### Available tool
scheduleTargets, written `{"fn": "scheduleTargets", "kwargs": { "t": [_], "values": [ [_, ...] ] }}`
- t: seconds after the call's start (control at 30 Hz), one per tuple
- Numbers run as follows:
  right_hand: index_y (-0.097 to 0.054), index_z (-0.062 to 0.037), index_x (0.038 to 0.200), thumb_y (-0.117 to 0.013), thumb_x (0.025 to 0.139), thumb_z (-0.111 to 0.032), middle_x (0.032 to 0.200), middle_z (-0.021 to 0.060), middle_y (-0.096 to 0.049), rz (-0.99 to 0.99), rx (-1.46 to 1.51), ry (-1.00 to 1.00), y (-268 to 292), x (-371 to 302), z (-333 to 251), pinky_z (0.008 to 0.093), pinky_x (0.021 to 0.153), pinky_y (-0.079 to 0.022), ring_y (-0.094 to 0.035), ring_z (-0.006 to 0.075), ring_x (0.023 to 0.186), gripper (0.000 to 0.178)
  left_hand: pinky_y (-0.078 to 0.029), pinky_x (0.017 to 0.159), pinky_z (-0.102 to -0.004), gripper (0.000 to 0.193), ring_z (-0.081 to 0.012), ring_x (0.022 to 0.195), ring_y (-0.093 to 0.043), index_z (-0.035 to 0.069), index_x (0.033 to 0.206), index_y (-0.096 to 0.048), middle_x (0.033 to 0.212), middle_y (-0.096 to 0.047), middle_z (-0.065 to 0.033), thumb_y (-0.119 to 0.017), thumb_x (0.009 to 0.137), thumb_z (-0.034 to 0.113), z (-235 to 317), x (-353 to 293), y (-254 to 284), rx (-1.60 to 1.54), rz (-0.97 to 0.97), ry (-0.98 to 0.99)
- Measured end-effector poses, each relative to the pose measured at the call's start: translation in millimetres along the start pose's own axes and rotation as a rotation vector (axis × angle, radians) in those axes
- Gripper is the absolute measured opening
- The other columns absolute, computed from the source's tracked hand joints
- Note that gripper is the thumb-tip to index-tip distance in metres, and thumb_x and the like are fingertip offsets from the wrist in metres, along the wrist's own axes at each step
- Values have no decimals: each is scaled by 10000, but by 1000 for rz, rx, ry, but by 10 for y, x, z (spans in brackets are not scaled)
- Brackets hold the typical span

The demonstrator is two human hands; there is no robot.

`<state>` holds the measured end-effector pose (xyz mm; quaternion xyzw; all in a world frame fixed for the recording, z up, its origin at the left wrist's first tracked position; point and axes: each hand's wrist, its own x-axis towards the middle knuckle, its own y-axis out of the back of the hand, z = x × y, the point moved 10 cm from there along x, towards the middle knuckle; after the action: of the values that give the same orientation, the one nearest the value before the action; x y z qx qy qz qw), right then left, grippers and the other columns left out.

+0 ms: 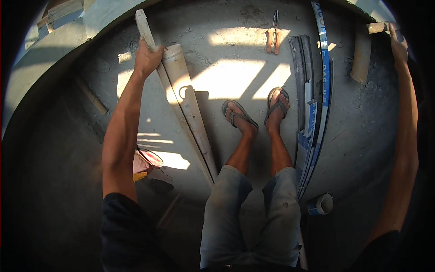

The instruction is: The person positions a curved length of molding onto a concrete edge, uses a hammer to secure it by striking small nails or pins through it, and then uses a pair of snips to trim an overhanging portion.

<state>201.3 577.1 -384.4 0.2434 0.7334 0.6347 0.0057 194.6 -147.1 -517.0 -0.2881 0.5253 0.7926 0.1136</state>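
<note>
My left hand is closed round the upper part of a long, pale wooden strip, which slants down toward my knees. Right beside the strip runs a thick pale round pole with a ring near its far end; my knuckles are close to that end. Far out at the right rim, my right hand is stretched forward, its fingers closed at the end of a short, light brown piece that looks like wood. Under that piece lies a thick, dull brown cylinder.
Pruning shears with orange-brown handles lie ahead on the concrete floor. Right of my sandalled feet are long dark and blue-white strips. A cup-like container stands near my knee. A pinkish bag sits at left.
</note>
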Motion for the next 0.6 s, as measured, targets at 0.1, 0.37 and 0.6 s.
{"fn": "scheduleTargets", "kwargs": {
  "t": [0.1,0.37,0.6],
  "values": [
    [-525,-56,1359,-553,801,-688,1275,186,-562,-155,201,-67,-197,-793,-376,376,1010,-392,-496,318,1209,843,-506,937,-398,656,-350,1075,-661,-50,1356,-413,1134,-665,-258,-688,828,226,-99,58,-27,-119,29,-88],
    [-547,-47,1312,-576,839,-559,1182,143,-581,-740,457,-425,-686,-2752,-842,338,932,-411,-519,256,1103,697,-530,868,-334,457,-216,969,-673,-24,1272,-524,1090,-690,-142,-660,870,146,-264,132,81,-269,-43,-85],
    [-566,-39,1270,-595,872,-446,1100,105,-597,-851,528,-533,-855,-3114,-917,305,863,-428,-539,202,1009,570,-530,859,-329,449,-206,948,-665,-43,1263,-525,1075,-687,-134,-653,873,140,-444,200,120,-293,-52,-70]
  ]
}}
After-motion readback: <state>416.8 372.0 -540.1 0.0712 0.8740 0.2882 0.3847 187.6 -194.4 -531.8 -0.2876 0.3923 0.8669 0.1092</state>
